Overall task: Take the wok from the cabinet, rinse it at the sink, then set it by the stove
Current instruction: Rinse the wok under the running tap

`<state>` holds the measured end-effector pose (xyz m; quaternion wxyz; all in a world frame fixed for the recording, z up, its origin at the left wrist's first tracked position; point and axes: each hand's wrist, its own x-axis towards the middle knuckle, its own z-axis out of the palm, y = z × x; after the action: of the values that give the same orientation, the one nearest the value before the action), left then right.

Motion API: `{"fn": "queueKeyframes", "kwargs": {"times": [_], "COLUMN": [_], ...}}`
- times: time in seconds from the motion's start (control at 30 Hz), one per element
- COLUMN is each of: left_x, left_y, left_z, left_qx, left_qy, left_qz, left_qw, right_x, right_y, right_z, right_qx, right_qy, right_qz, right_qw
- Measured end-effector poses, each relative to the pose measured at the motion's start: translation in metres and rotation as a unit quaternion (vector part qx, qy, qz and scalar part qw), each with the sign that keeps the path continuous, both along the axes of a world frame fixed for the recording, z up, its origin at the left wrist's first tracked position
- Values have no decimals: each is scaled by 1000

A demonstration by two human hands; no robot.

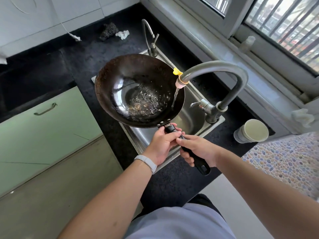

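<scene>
left grip (162, 144) and right grip (198, 150) clasp the wok (138, 90) by its handle (202, 167), bowl pointing away.

black stone counter (103, 54), pale green cabinet door (43, 135) w/ handle, barred window (284, 23) top rt, daylight.

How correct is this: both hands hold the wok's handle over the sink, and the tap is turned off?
Only the tap is wrong. The head view shows the tap running: water falls from its spout into the wok. The rest holds: the left hand and the right hand both grip the handle over the sink.
</scene>
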<state>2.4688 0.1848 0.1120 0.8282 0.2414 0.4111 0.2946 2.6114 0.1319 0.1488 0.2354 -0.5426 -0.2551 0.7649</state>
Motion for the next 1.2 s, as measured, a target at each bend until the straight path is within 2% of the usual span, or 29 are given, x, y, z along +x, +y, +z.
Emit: {"fn": "queueKeyframes", "kwargs": {"times": [0.17, 0.3, 0.43, 0.77, 1.2], "left_x": [0, 3, 1, -1, -16], "left_y": [0, 4, 4, 2, -13], "left_z": [-4, -2, -3, 5, 17], "left_qx": [21, 6, 14, 55, 62], "left_qy": [26, 18, 22, 91, 123], "left_qz": [4, 12, 4, -9, -25], "left_qw": [999, 1000, 1000, 994, 990], "right_x": [2, -5, -9, -8, -15], "right_y": [2, 1, -4, -6, -22], "right_z": [3, 7, 4, 0, -2], "right_qx": [-48, 28, 66, 38, -1], "right_qy": [-7, -107, -133, -80, -7], "right_qz": [21, 12, -2, -25, -33], "right_qw": [999, 994, 989, 996, 999]}}
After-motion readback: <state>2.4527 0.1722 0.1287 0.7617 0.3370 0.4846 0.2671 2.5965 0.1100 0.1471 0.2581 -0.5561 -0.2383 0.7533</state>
